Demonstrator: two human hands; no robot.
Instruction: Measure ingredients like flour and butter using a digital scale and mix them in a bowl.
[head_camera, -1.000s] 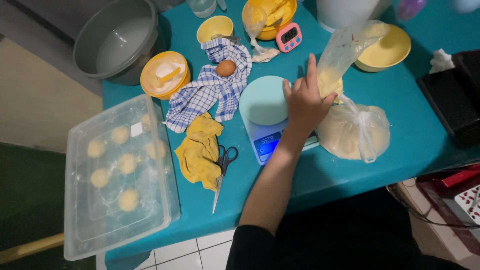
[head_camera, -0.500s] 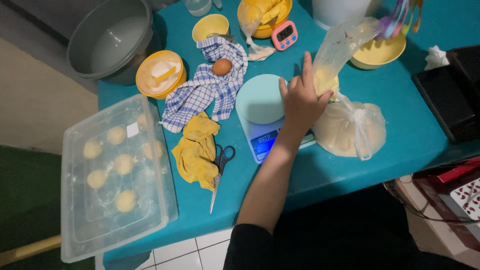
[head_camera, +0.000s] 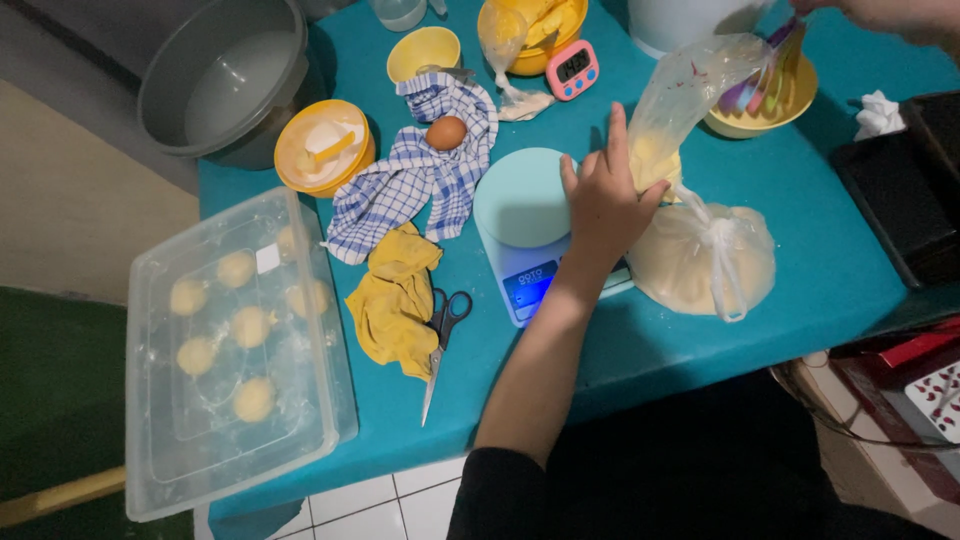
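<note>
Left hand (head_camera: 603, 200) gripping a clear dough bag (head_camera: 672, 110) beside the round scale (head_camera: 528, 230), mid-table. Right hand (head_camera: 880, 12) at the far right corner over a yellow bowl (head_camera: 765, 105); grip impossible to tell.

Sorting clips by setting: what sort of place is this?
Likely a home baking table: a kitchen scale, an egg on a checked cloth, and dough balls in a clear lidded box.

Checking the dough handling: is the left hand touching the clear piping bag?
Touching. The head view shows the left hand with thumb and fingers wrapped around the piping bag, next to the scale.
</note>
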